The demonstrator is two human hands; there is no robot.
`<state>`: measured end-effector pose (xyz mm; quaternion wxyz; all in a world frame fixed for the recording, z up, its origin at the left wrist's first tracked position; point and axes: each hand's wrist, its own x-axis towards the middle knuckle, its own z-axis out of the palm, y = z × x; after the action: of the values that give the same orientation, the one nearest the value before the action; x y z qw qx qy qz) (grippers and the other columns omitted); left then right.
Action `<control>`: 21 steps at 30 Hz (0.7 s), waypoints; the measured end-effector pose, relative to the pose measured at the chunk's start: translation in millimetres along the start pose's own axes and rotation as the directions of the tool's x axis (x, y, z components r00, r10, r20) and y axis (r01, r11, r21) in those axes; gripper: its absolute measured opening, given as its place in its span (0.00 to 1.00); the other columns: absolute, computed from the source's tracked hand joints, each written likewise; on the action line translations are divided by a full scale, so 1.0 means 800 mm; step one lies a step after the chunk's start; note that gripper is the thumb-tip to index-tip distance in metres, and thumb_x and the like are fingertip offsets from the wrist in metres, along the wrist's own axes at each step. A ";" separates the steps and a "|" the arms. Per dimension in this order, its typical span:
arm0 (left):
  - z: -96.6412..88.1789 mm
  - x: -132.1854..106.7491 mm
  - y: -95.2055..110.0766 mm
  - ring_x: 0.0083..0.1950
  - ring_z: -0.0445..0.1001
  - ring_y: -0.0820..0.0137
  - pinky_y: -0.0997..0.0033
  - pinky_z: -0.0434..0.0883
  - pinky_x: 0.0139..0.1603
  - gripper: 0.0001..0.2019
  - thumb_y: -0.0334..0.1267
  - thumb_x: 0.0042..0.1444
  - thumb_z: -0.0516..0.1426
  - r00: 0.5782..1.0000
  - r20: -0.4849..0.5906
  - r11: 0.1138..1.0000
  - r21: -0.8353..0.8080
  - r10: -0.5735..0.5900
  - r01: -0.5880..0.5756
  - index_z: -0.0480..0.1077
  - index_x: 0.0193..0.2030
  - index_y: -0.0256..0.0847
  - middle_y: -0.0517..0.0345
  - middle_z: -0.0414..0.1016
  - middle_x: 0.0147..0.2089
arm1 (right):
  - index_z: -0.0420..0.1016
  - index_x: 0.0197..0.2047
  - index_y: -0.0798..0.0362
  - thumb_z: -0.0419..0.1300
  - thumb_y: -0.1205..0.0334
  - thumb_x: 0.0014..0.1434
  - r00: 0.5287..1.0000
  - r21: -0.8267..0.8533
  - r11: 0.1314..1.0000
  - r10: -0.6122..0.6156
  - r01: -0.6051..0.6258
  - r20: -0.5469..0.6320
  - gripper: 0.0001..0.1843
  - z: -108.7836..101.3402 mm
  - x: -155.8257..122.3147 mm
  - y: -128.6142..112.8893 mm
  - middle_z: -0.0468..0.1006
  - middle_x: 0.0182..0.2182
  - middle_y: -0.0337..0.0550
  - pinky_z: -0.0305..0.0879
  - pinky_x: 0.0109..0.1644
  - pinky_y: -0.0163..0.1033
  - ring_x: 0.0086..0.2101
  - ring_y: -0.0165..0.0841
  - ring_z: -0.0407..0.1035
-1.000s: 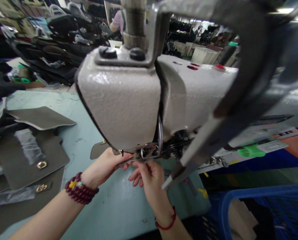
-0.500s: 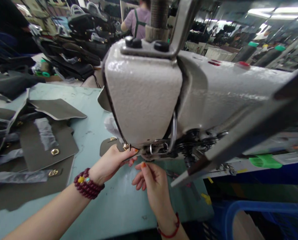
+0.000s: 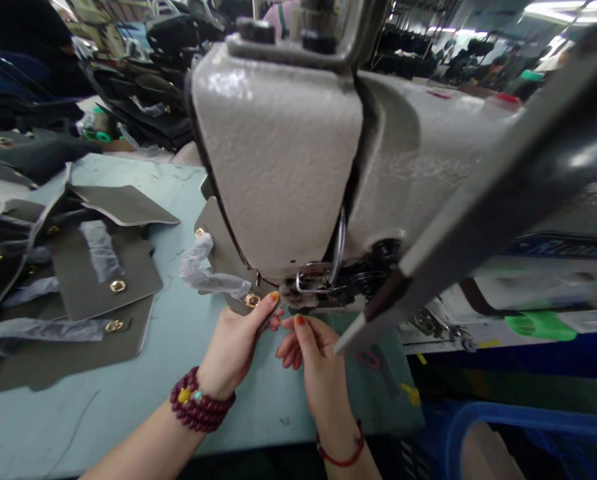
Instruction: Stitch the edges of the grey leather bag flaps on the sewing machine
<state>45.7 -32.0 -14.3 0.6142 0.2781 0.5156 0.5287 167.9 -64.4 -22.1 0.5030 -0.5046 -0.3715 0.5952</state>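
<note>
My left hand (image 3: 235, 347) is closed on the edge of a grey bag panel (image 3: 219, 217), thumb on top, beside the sewing machine's presser area. On that panel are gold fittings and a handle wrapped in clear plastic (image 3: 195, 263). My right hand (image 3: 323, 363) is just right of it, below the machine head (image 3: 278, 160). Its thumb and forefinger are pinched together near the panel's edge, the other fingers curled. Whether a thread or anything else is between them is too small to tell. The needle is hidden behind the head.
More grey panels with wrapped handles (image 3: 103, 253) lie piled on the left of the pale green table (image 3: 128, 427). A dark metal bar (image 3: 428, 253) slants across the right. Small pink-handled scissors (image 3: 368, 360) lie right of my right hand. A blue crate (image 3: 528, 417) stands lower right.
The bag panel has turned, bringing its wrapped handle and gold fittings out to the left of the machine head. My left hand has turned more upright. The view has shifted closer to the machine.
</note>
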 end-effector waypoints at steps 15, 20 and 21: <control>0.069 -0.047 -0.041 0.26 0.65 0.72 0.73 0.66 0.28 0.17 0.51 0.57 0.60 0.945 -0.320 0.995 -0.042 0.070 -0.088 0.66 0.26 0.41 0.63 0.68 0.25 | 0.78 0.34 0.57 0.60 0.48 0.63 0.999 -0.015 1.000 -0.013 0.012 -0.045 0.19 -0.030 0.004 -0.003 0.68 0.16 0.35 0.55 0.23 0.29 0.18 0.25 0.59; 0.073 -0.044 -0.045 0.32 0.68 0.69 0.73 0.67 0.35 0.17 0.52 0.58 0.59 0.940 -0.328 0.996 0.041 0.091 -0.082 0.67 0.27 0.42 0.61 0.69 0.27 | 0.77 0.35 0.57 0.56 0.49 0.66 0.996 -0.180 0.983 -0.061 0.047 -0.072 0.19 -0.041 -0.003 -0.005 0.63 0.15 0.32 0.52 0.23 0.30 0.18 0.25 0.56; 0.072 -0.044 -0.047 0.32 0.68 0.69 0.72 0.67 0.36 0.17 0.52 0.58 0.59 0.948 -0.307 0.996 0.040 0.086 -0.078 0.67 0.28 0.42 0.60 0.70 0.28 | 0.77 0.36 0.56 0.55 0.48 0.67 0.991 -0.247 0.967 -0.089 0.063 -0.096 0.20 -0.045 -0.006 -0.004 0.63 0.15 0.32 0.54 0.23 0.31 0.18 0.26 0.57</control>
<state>116.3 -63.6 -17.8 0.4997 0.2216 0.6004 0.5837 203.9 -70.8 -25.5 0.4787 -0.5789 -0.4337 0.4976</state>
